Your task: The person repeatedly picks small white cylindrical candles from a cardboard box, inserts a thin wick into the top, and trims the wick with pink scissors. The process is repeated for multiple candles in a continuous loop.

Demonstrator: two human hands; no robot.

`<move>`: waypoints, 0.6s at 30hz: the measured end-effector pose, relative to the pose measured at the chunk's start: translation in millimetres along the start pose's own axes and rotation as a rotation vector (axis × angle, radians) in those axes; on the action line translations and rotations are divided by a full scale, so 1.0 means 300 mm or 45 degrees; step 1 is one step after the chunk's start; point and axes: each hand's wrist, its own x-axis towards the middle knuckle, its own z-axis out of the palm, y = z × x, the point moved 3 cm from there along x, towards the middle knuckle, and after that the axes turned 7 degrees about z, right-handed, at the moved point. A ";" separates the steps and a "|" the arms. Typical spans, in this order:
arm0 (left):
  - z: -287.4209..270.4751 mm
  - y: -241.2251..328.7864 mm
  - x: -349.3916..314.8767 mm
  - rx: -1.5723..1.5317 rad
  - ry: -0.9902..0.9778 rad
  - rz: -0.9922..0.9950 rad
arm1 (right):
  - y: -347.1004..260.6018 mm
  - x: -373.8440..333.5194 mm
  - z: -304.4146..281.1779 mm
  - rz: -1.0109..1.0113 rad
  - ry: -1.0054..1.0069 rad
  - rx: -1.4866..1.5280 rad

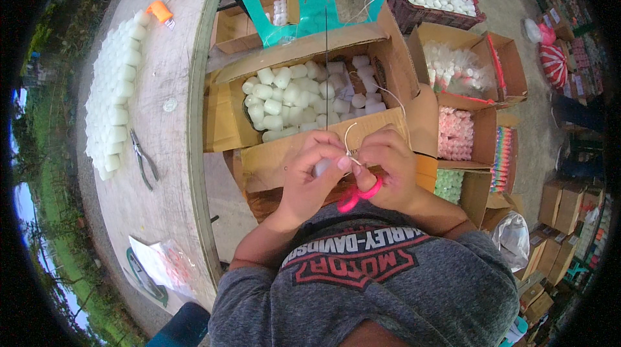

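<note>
Over the box in front of me, my left hand (312,175) is closed around a small white candle (321,166), mostly hidden by the fingers. My right hand (393,171) meets it, thumb and fingers pinching a thin white cord (350,133) at the candle's end. One end of this cord sticks up between the hands. Pink scissors (350,202) hang by a handle loop from my right hand; their blades are hidden. Just beyond both hands, many short white candles (284,96) lie loose in an open cardboard box (259,164).
On the table (171,172) at left stand rows of white candles (113,98), pliers (143,160), an orange tool (160,11) and a plastic bag (169,266). A teal chair (310,17) stands beyond the box. At right are a crate (424,17) and boxes of coloured candles (455,132).
</note>
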 end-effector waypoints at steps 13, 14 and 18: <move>-0.064 0.039 0.026 -0.048 -0.446 -0.012 | -0.015 0.024 -0.018 0.065 -0.321 0.438; -0.063 0.042 0.026 0.052 -0.369 0.032 | -0.007 0.018 -0.016 0.151 -0.283 0.471; -0.049 0.057 0.025 0.313 -0.164 0.162 | 0.011 0.017 -0.022 0.327 -0.242 0.349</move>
